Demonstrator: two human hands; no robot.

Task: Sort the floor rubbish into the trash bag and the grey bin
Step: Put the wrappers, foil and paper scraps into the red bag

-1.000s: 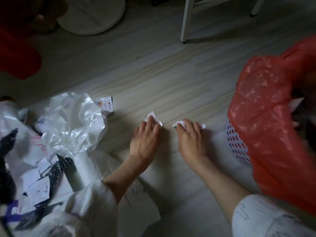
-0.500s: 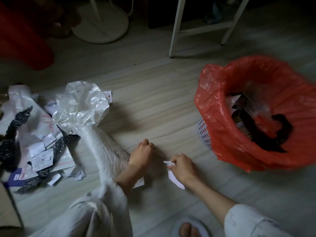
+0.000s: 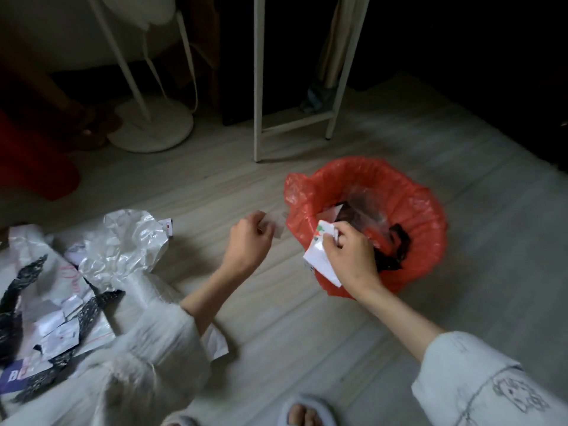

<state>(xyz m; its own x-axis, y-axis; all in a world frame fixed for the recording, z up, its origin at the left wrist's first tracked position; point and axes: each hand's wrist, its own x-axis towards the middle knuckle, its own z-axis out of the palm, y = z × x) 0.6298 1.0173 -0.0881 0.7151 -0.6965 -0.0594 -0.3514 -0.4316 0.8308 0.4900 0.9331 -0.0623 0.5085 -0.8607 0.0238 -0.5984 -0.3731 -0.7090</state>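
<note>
My right hand (image 3: pixel 350 253) has its grip pinched around a folded white paper scrap (image 3: pixel 319 256) with a bit of red and green print at the top corner, and it's hanging right over the near rim of the red trash bag (image 3: pixel 430 216). The paper's lower edge dangles down across the outside of the bag's rim. Inside the bag there's already some dark crumpled stuff and a bit of clear plastic.

My left hand (image 3: pixel 250 241) is up off the floor, just left of the bag, fingers curled and pinching a small pale scrap (image 3: pixel 278 226). It's blurry, so I can't say much about it beyond whitish and thin. It's close to the bag's rim but not over it.

The rest of the mess is on the floor (image 3: pixel 276 318) to my left: a big crinkled silver plastic wrapper (image 3: pixel 123 241), and below it a pile of torn white paper and black-patterned packaging (image 3: pixel 46 309). A little printed card (image 3: pixel 168 226) sits just beside the silver wrapper's right edge.

Further back there's a white round stand base (image 3: pixel 153 130) and a white furniture frame (image 3: pixel 261 87). My slipper toes (image 3: pixel 302 413) poke in at the bottom.
</note>
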